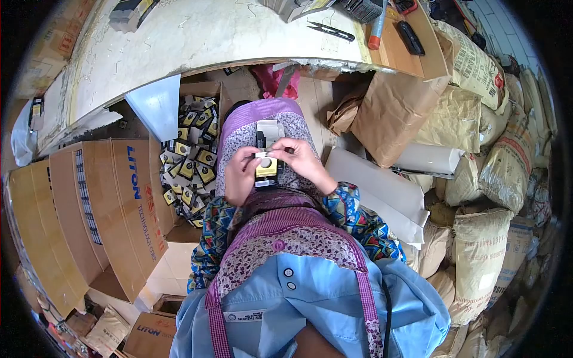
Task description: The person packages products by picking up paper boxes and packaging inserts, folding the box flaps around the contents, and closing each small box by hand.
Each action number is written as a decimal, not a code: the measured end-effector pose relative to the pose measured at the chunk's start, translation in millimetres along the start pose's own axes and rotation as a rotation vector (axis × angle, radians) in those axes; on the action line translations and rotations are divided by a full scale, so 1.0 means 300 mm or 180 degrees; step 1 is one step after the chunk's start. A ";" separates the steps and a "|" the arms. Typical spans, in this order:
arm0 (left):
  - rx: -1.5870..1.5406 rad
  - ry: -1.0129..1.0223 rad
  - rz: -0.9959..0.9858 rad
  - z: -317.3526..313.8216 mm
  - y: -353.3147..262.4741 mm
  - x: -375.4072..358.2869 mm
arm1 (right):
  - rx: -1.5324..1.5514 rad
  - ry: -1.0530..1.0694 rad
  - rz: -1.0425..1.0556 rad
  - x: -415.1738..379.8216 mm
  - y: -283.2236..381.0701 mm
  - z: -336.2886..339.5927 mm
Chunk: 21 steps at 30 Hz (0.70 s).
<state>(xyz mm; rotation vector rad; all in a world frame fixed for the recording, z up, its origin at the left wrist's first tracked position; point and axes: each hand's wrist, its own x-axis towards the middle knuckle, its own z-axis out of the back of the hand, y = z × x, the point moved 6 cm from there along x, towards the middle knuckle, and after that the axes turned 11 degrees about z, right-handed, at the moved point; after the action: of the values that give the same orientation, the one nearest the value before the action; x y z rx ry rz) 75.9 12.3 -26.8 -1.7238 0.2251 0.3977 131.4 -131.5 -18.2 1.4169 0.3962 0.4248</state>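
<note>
Head view shows me two bare hands over the lap (295,122), up close to a small yellow and black pack (266,169). My left hand (240,175) is nearly closed, with its fingers and thumb pinching the top left part of the pack. My right hand (302,159) is nearly closed too, and its fingertips pinch the top edge on the other side. The pack is between the two hands, with its yellow front facing up at me. Just past it, a stack of pale cards (270,129) sits on the lap.

To the left, I see an open brown box (218,107) with lots of small black and yellow packs (190,156) in a messy pile. Farther left is a big box (128,197) with LITON on it in blue. Ahead is the white bench (197,36), with black snips (332,30) lying on it. Stuffed sacks (482,244) are piled up on the right.
</note>
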 end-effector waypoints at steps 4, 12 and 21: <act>0.2585 -0.0956 -0.0260 0.183 -0.087 -0.028 | -0.2182 -0.0018 0.0646 0.006 -0.025 -0.013; 0.2748 -0.0560 -0.1171 0.029 -0.024 -0.003 | -0.2786 -0.0367 0.0699 0.007 0.028 -0.001; 0.1760 -0.0216 -0.0062 -0.035 -0.002 0.011 | -0.0102 0.0100 0.0066 -0.013 -0.037 -0.023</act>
<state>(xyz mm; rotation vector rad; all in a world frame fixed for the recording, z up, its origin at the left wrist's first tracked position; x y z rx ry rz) 80.6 2.3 -25.8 -1.1670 0.2423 0.3396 125.0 -128.7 -29.8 1.3855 0.3989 0.4688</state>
